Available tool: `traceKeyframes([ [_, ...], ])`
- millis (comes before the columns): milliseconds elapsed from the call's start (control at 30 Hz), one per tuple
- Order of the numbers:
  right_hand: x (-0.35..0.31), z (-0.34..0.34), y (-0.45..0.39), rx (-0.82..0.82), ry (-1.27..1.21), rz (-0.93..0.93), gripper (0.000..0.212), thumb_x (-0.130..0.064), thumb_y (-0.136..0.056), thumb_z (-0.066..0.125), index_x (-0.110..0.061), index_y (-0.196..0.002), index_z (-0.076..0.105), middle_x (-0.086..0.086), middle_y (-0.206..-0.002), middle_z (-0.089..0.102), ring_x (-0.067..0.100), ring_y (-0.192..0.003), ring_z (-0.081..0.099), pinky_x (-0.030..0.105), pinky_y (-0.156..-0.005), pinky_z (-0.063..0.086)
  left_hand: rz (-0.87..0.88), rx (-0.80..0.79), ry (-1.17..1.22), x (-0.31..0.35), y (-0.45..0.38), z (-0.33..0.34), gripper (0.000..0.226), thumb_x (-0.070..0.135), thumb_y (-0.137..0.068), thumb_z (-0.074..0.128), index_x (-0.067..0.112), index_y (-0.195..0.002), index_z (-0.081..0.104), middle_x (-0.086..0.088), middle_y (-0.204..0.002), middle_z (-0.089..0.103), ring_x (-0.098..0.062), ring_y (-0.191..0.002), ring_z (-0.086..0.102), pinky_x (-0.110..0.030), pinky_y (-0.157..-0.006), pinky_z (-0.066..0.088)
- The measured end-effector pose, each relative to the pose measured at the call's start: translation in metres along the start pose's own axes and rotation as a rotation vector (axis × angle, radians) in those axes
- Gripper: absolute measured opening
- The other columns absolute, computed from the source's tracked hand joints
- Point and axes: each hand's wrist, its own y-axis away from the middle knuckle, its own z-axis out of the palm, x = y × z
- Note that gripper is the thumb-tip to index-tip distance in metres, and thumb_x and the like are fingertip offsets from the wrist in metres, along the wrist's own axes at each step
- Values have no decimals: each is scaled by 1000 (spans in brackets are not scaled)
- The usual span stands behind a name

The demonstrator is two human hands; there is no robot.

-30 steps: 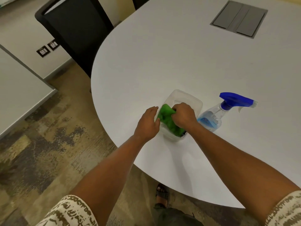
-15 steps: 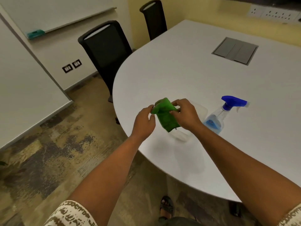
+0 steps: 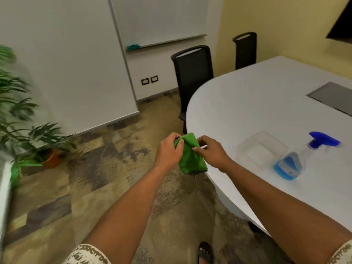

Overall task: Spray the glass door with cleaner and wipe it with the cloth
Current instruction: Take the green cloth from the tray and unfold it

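A green cloth (image 3: 191,159) hangs between my two hands, just off the left edge of the white table (image 3: 257,103). My left hand (image 3: 168,151) pinches its upper left corner and my right hand (image 3: 211,152) pinches its right side. A clear spray bottle (image 3: 297,161) with a blue trigger head and blue cleaner lies tilted on the table to the right, apart from both hands. No glass door is identifiable in view.
An empty clear plastic container (image 3: 262,149) sits on the table beside the bottle. Two black chairs (image 3: 192,77) stand at the table's far side. A potted plant (image 3: 32,141) is at the left, a whiteboard (image 3: 160,20) on the wall. Patterned carpet lies below.
The cloth has been lifted out of the clear container and carried left, off the table edge. Both hands now hold it. My view has swung left and up.
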Motion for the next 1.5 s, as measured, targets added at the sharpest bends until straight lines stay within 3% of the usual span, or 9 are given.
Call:
traceKeyframes([
  [167,-26,59,5,-284,-95,-38,16,-27,-89,71,-15,-98,66,6,-97,72,25,-92,68,44,-82,58,-66,96,-98,-17,46,-60,11,25,-100,54,19,-101,63,0,-95,67,-18,-86,61,-35,-74,49],
  [367,-55,124,36,-672,-410,197,16,-29,-101,55,-16,-103,64,4,-90,64,15,-73,63,28,-65,51,-170,224,-303,-29,117,-113,19,19,-101,55,10,-113,67,-11,-110,68,-28,-103,62,-31,-87,42],
  [633,-88,190,118,-1135,-704,549,60,-61,-99,35,-11,-131,42,20,-132,57,32,-110,63,38,-86,56,-411,311,-587,-11,240,-146,22,23,-102,54,17,-116,70,-6,-113,66,-26,-105,63,-43,-89,50],
  [733,-104,210,158,-1244,-740,589,72,-70,-92,43,-6,-121,59,17,-118,64,31,-102,64,43,-95,54,-477,348,-664,2,297,-144,23,24,-101,54,18,-118,69,-5,-114,65,-25,-105,63,-45,-87,52],
  [833,-119,221,205,-1310,-662,555,50,-58,-94,54,-10,-99,65,9,-84,65,21,-69,68,42,-98,52,-567,358,-691,15,355,-137,28,27,-100,48,18,-117,70,-5,-109,64,-26,-102,62,-47,-84,52],
  [1000,-143,235,287,-1242,-496,348,16,-12,-102,44,-10,-94,58,12,-83,63,22,-66,61,31,-52,57,-692,542,-658,37,455,-120,40,42,-94,43,21,-115,70,1,-106,68,-22,-99,64,-42,-82,53],
  [1167,-154,229,370,-1369,-303,-147,23,-20,-104,44,-15,-91,62,15,-90,68,26,-79,64,37,-73,53,-823,805,-497,70,536,-99,23,37,-97,56,27,-109,73,17,-90,64,-4,-80,60,-28,-76,50],
  [1300,-156,218,441,-1416,-170,-594,23,-26,-101,46,-16,-98,66,13,-93,71,28,-89,68,40,-80,54,-926,1123,-416,90,600,-94,27,29,-103,53,13,-98,74,1,-87,71,-15,-79,62,-33,-73,46],
  [1500,-153,181,545,-1614,-198,-629,27,-27,-102,45,-12,-102,68,20,-99,72,28,-83,68,51,-85,55,-1027,1512,-137,131,700,-77,23,24,-104,51,16,-115,70,4,-101,65,-16,-92,60,-31,-86,48],
])
